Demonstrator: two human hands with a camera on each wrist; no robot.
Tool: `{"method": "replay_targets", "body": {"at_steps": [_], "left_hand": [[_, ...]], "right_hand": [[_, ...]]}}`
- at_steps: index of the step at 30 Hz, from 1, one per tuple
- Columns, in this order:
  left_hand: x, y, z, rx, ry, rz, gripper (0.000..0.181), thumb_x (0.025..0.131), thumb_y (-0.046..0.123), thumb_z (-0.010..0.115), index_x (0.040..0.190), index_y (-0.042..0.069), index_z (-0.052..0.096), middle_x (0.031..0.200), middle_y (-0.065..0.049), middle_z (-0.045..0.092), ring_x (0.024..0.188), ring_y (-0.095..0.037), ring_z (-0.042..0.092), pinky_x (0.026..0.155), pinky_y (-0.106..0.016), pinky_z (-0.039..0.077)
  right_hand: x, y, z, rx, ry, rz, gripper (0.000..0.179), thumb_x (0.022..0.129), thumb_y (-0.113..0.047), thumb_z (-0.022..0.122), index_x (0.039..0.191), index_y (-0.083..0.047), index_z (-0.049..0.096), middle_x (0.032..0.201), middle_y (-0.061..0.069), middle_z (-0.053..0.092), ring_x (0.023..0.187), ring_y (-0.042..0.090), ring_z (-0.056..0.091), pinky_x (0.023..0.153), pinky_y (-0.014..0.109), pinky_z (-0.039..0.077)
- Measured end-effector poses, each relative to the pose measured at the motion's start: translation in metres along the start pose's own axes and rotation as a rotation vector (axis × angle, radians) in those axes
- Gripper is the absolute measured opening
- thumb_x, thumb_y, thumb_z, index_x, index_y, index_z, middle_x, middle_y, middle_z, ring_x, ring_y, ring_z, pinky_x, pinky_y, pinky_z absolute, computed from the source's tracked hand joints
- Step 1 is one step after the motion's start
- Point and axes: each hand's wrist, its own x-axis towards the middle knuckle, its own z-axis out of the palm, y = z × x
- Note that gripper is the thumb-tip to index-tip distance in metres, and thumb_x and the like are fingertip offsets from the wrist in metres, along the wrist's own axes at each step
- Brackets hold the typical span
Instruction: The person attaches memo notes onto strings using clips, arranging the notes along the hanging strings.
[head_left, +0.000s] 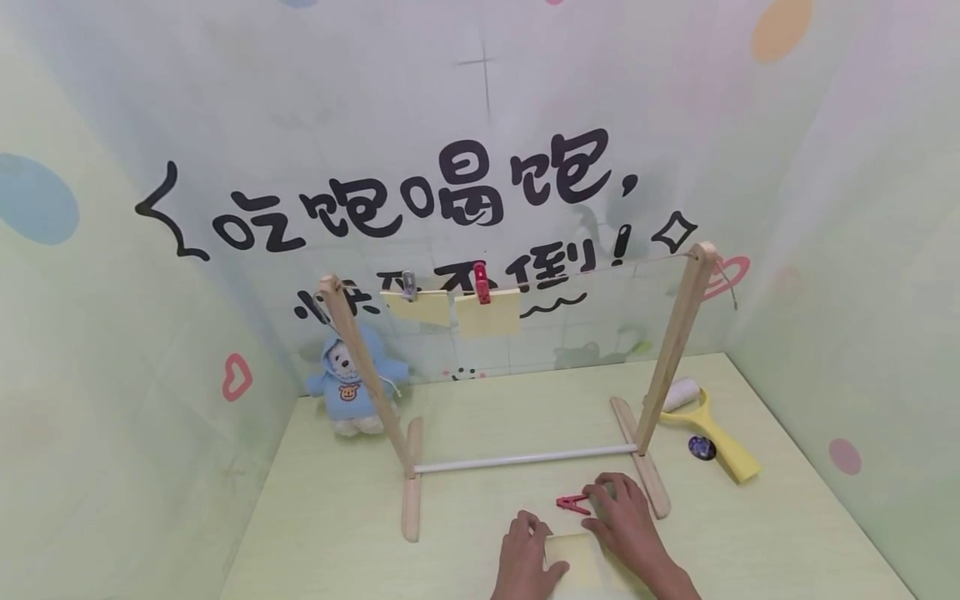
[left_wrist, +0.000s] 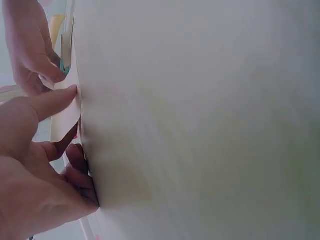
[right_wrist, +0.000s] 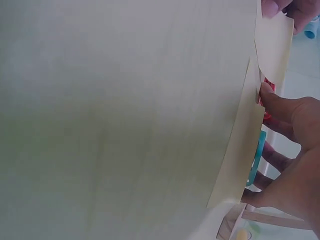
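Low at the front of the table, my left hand (head_left: 522,557) holds a pale yellow paper note (head_left: 573,564) by its left side. In the left wrist view the thumb lies over the note (left_wrist: 67,117), a finger behind it. My right hand (head_left: 626,525) is at the note's right, thumb and fingers spread apart, fingertips right at a red clothespin (head_left: 573,503) lying on the table. A teal clothespin (right_wrist: 257,157) shows under the right fingers in the right wrist view, beside another pale yellow note (right_wrist: 237,155).
A wooden stand with a left post (head_left: 367,375), right post (head_left: 675,350) and white crossbar (head_left: 525,458) stands behind. From its string hang two notes, under a grey clothespin (head_left: 408,286) and a red one (head_left: 482,283). A blue-clad plush toy (head_left: 351,387) and yellow lint roller (head_left: 716,433) flank it.
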Motion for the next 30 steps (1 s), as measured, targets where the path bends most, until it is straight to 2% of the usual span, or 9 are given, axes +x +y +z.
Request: {"method": "replay_targets", "body": {"at_steps": [7,11,14,18,19,21,24,27,30], "left_hand": [[-0.001,-0.010,0.005,-0.036,-0.020,-0.003,0.036,0.079,0.022,0.094,0.104,0.007,0.072,0.112,0.000,0.047,0.098,-0.016,0.050,0.080,-0.031,0.048],[0.000,-0.008,-0.001,-0.128,-0.035,0.009,0.029,0.082,0.015,0.090,0.102,0.007,0.071,0.110,0.001,0.047,0.099,-0.016,0.048,0.080,-0.032,0.045],[0.003,-0.005,-0.008,-0.229,-0.090,-0.030,0.020,0.089,0.009,0.084,0.101,0.007,0.068,0.105,0.003,0.049,0.096,-0.012,0.046,0.080,-0.032,0.042],[0.006,-0.001,-0.019,-0.419,-0.173,-0.161,0.014,0.097,0.004,0.078,0.103,0.009,0.067,0.090,0.005,0.051,0.083,-0.008,0.042,0.076,-0.030,0.037],[0.006,-0.001,-0.020,-0.462,-0.174,-0.181,0.013,0.098,0.004,0.077,0.104,0.009,0.067,0.086,0.006,0.050,0.080,-0.006,0.040,0.074,-0.029,0.035],[0.006,0.000,-0.022,-0.521,-0.158,-0.196,0.013,0.098,0.004,0.078,0.105,0.008,0.069,0.080,0.008,0.049,0.073,-0.004,0.040,0.069,-0.027,0.035],[0.005,-0.003,-0.018,-0.542,-0.087,-0.127,0.012,0.096,0.005,0.080,0.104,0.004,0.071,0.074,0.014,0.047,0.066,0.002,0.039,0.061,-0.021,0.036],[0.005,-0.007,-0.016,-0.571,-0.032,-0.094,0.012,0.096,0.009,0.082,0.100,0.000,0.074,0.072,0.019,0.050,0.063,0.006,0.042,0.057,-0.018,0.038],[0.005,-0.007,-0.019,-0.606,-0.008,-0.128,0.016,0.097,0.017,0.083,0.094,0.003,0.076,0.073,0.017,0.056,0.067,0.006,0.046,0.061,-0.018,0.042]], "right_hand": [[0.000,-0.003,0.002,0.008,0.001,0.004,0.042,0.071,-0.008,0.101,0.102,-0.015,0.073,0.114,0.010,0.064,0.112,0.040,0.063,0.095,0.061,0.052],[0.000,-0.002,0.001,0.000,0.017,-0.002,0.039,0.071,-0.009,0.101,0.099,-0.013,0.074,0.113,0.012,0.065,0.110,0.041,0.063,0.094,0.061,0.052],[0.002,-0.001,0.000,0.004,0.036,0.003,0.039,0.072,-0.009,0.100,0.100,-0.012,0.074,0.111,0.011,0.066,0.107,0.039,0.066,0.093,0.059,0.053],[0.005,0.000,0.002,0.028,0.117,-0.036,0.044,0.067,-0.005,0.101,0.101,-0.009,0.073,0.106,0.009,0.068,0.096,0.030,0.068,0.085,0.052,0.056],[0.006,0.000,0.003,0.036,0.142,-0.054,0.046,0.066,-0.003,0.102,0.101,-0.008,0.073,0.105,0.009,0.068,0.094,0.028,0.068,0.083,0.050,0.056],[0.007,0.001,0.005,0.040,0.176,-0.079,0.048,0.063,-0.001,0.102,0.101,-0.007,0.073,0.104,0.009,0.068,0.090,0.026,0.067,0.079,0.048,0.056],[0.008,0.000,0.006,0.046,0.193,-0.087,0.049,0.063,0.000,0.102,0.102,-0.006,0.073,0.104,0.009,0.069,0.089,0.026,0.067,0.077,0.047,0.055],[0.009,-0.001,0.005,0.047,0.200,-0.084,0.048,0.064,-0.001,0.102,0.101,-0.006,0.073,0.102,0.009,0.070,0.089,0.026,0.067,0.077,0.048,0.055],[0.010,-0.004,0.004,0.043,0.202,-0.070,0.044,0.067,-0.004,0.102,0.101,-0.006,0.074,0.100,0.008,0.072,0.089,0.027,0.069,0.079,0.048,0.056]]}}
